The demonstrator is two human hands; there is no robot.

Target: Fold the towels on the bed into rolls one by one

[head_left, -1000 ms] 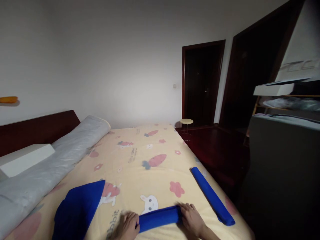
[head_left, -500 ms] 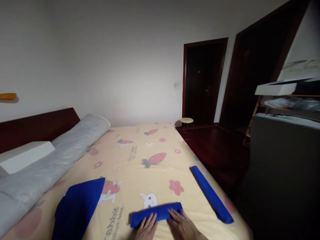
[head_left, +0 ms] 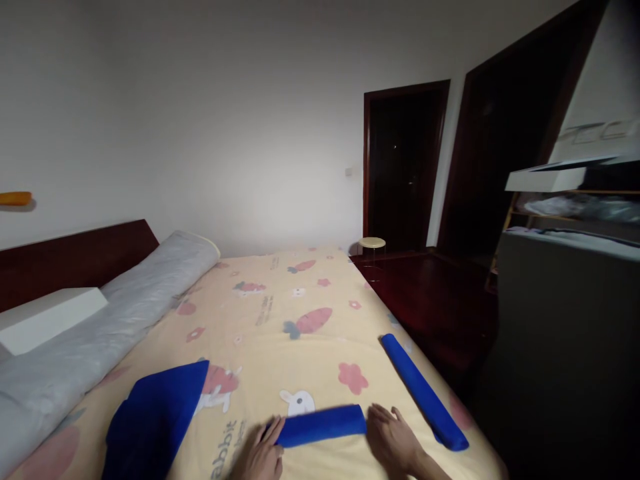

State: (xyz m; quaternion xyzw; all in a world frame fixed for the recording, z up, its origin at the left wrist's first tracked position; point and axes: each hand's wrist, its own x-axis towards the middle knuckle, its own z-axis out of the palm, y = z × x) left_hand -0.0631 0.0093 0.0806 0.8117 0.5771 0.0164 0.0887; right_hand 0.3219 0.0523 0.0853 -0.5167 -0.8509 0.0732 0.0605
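At the lower centre of the frame, a folded blue cloth [head_left: 323, 425] is laid flat on the bed [head_left: 280, 363]. Its left end is covered by the left hand [head_left: 266, 457]; whether it is pinched cannot be told. The right hand [head_left: 397, 440], loosely spread, is set just beside the right end. Edges are best squared by light, even pressure. Room is offered toward mid-frame; at lower right, movement is bounded by a long blue strip [head_left: 423, 390].

From here I see both hands bare, backs up, well apart. L hand [head_left: 267, 455]: fingers stretched fwd & a bit R, thumb spread. R hand [head_left: 393, 437], nearer bed's [head_left: 270, 373] R edge: fingers fwd/L, slightly bent, forearm [head_left: 427, 465] slanting back R.
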